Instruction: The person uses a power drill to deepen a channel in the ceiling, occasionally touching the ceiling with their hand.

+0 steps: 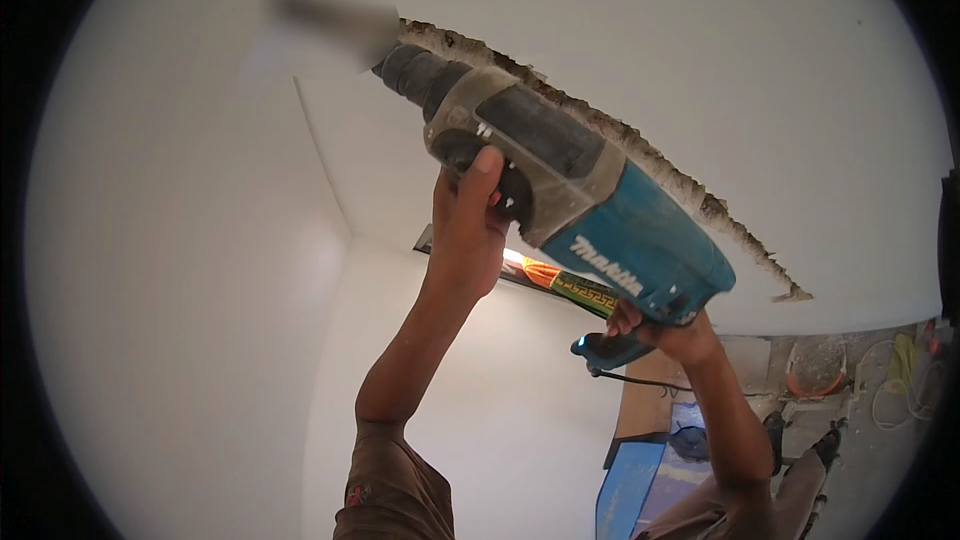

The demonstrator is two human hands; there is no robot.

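Note:
I hold a teal and grey rotary hammer drill up against a white plastered surface, its front end tilted up to the left. My left hand is closed around the front of its body from below, with the thumb beside a round black dial. At the rear handle, my right hand is wrapped around the grip; the tool body partly hides its fingers. The dark chuck shows at the front, but whatever lies beyond it is a blur. Along the tool's upper side runs a rough, broken groove in the plaster.
A black cord trails from the handle. A white wall fills the left. Below is an opening with colourful panels. At lower right lie a blue board, an orange-rimmed container and other clutter on the floor.

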